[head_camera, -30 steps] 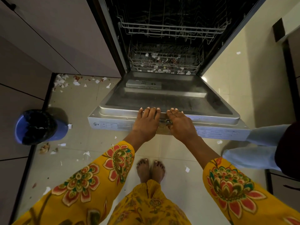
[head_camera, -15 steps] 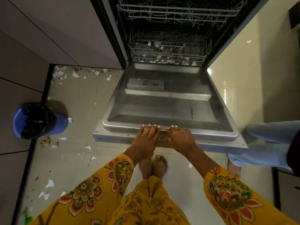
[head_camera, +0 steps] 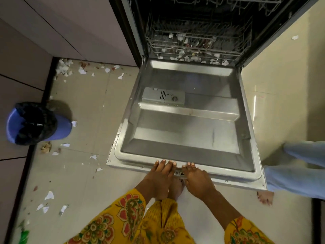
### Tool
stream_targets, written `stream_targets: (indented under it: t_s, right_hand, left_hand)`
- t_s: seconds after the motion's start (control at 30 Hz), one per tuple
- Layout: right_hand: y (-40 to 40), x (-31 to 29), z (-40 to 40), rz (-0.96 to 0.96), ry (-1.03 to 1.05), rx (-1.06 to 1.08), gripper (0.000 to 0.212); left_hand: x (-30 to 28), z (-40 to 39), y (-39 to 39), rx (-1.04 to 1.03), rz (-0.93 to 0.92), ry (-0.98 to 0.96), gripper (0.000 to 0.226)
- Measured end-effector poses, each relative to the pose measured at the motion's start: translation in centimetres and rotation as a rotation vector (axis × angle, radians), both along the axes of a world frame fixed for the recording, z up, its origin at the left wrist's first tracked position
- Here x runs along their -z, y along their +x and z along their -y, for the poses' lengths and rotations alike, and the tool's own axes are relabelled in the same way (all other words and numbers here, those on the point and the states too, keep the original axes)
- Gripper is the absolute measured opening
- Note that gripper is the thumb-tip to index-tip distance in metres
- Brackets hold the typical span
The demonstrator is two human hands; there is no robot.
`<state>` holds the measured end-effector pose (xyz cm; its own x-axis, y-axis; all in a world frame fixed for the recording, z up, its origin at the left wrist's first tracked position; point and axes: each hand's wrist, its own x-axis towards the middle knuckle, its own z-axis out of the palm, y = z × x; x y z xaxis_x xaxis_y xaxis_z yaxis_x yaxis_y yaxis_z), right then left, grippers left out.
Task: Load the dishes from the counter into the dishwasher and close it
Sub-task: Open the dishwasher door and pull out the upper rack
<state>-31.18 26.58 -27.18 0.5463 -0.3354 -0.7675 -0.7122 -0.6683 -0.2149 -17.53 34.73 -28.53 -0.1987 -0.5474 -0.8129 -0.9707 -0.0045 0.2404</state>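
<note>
Loading was judged barely begun: the door (head_camera: 186,127) was gripped at its edge by both hands (head_camera: 162,175) (head_camera: 197,178), and no dishes were seen in the rack (head_camera: 197,44).

There was a single view, from a wide-angle camera worn on the person's head. It looked steeply down and forward, almost straight at the floor (head_camera: 84,110). Close below the lens were the yellow floral sleeves (head_camera: 112,224) and both forearms. The lowered dishwasher door (head_camera: 186,131) filled the middle of the frame, near the camera. The open dishwasher cavity (head_camera: 197,39) lay farther off at the top edge. Straight lines bowed outward near the borders.
</note>
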Motion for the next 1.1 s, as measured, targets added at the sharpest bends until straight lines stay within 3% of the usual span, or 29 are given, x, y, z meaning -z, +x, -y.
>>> stream_targets:
  t_s: [0.23,0.37,0.63,0.87,1.1]
  right_hand:
    - [-0.5,4.9,-1.8,-0.043,0.081,0.018,0.077]
    - [-1.4,8.3,-2.8,-0.080,0.193,0.011,0.060]
    - [-1.0,12.8,-4.0,-0.170,0.243,-0.033,0.063]
    - [-0.8,13.2,-3.8,-0.199,0.280,0.031,0.069]
    - [-0.7,10.6,-3.0,-0.175,0.319,0.180,0.062]
  left_hand:
    - [5.2,-1.6,0.1,0.010,-0.088,0.011,0.093]
    - [7.7,-2.1,0.5,0.022,-0.142,-0.006,0.091]
    - [11.2,-2.5,-0.2,-0.040,-0.106,0.085,0.093]
    - [11.9,-2.2,-0.6,-0.072,-0.067,0.126,0.091]
    - [8.8,-1.0,-0.3,-0.082,-0.034,0.101,0.069]
